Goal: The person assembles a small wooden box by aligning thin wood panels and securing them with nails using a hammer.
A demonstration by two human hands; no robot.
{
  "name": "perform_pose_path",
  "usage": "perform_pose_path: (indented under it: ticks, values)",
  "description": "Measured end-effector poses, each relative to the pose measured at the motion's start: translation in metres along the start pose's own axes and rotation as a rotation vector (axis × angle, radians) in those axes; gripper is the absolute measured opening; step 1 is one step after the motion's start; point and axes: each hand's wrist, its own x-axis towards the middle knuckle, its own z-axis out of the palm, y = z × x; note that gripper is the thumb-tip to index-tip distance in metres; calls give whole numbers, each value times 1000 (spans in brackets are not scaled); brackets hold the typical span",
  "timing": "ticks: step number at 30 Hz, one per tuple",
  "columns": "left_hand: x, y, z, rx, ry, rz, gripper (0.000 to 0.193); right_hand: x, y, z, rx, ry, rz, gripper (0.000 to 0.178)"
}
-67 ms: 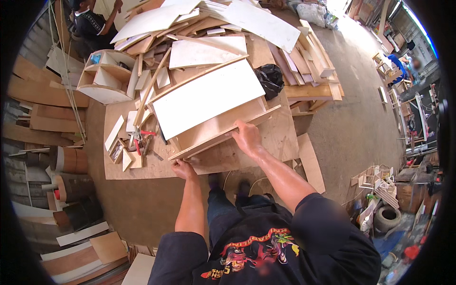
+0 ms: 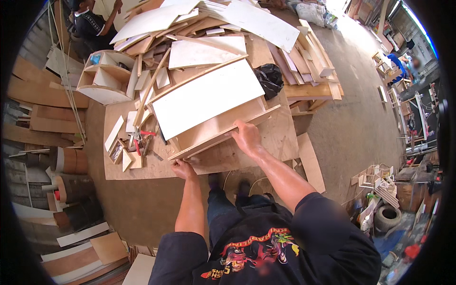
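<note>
A long wooden cabinet frame [image 2: 202, 124] with a white panel [image 2: 209, 99] across its upper side lies tilted on the plywood worktop [image 2: 280, 147]. Its near side is a narrow wooden board [image 2: 213, 135], with an open gap between it and the white panel. My left hand [image 2: 183, 169] is closed at that board's left end, by the worktop's front edge. Farther right, my right hand [image 2: 247, 136] grips the same board, thumb and fingers around its upper edge. The undersides of the fingers are hidden.
Red-handled pliers [image 2: 137, 142], a small divided box [image 2: 117, 151] and wood offcuts lie to the left. A curved shelf unit [image 2: 107, 78] stands behind them. White boards [image 2: 161, 21] are heaped at the back, beside a black plastic bag [image 2: 269, 80]. Another person [image 2: 92, 21] is far left.
</note>
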Motion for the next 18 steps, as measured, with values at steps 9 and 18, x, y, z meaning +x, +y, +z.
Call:
perform_pose_path:
  ticks: [9,18]
  values:
    - [38,-33,-10,97,-77,142,21,8,-1,11,-37,14,-33,37]
    - [56,-50,-44,-377,-275,-81,23,10,-2,11,-30,-11,12,37]
